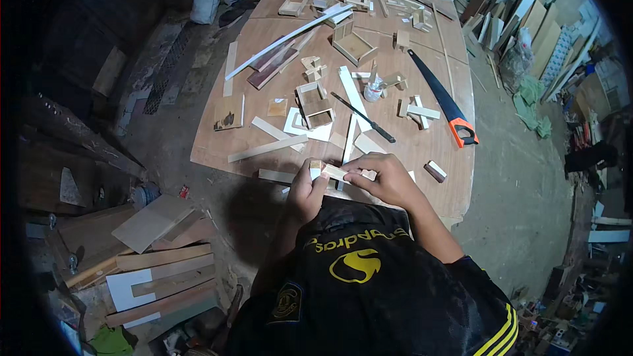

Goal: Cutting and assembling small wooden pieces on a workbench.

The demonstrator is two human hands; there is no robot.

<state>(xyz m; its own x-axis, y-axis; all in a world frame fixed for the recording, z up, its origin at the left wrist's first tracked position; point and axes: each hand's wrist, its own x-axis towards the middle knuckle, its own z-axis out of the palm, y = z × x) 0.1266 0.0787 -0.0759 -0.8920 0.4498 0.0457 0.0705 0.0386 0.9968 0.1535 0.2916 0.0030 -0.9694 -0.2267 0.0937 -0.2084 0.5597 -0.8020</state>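
Observation:
At the table's near edge my left hand point(306, 191) is closed around a small pale wood block point(316, 166). My right hand point(388, 181) pinches a short wood strip point(335, 172) between thumb and fingers. The strip's left end meets the block, and my left thumb lies at that spot. Whether the two pieces are joined I cannot tell. Just beyond my hands lie loose wood strips point(269, 148) and a thin dark tool with a long blade point(362, 117). A small open wooden box point(315, 105) stands farther off.
A handsaw point(443, 95) with an orange and black handle lies on the table's right side. Near the middle stands a small white pot point(373, 89) with a brush in it. Several wooden boxes point(355, 43) and offcuts cover the far part. Boards point(158, 260) are stacked at the lower left.

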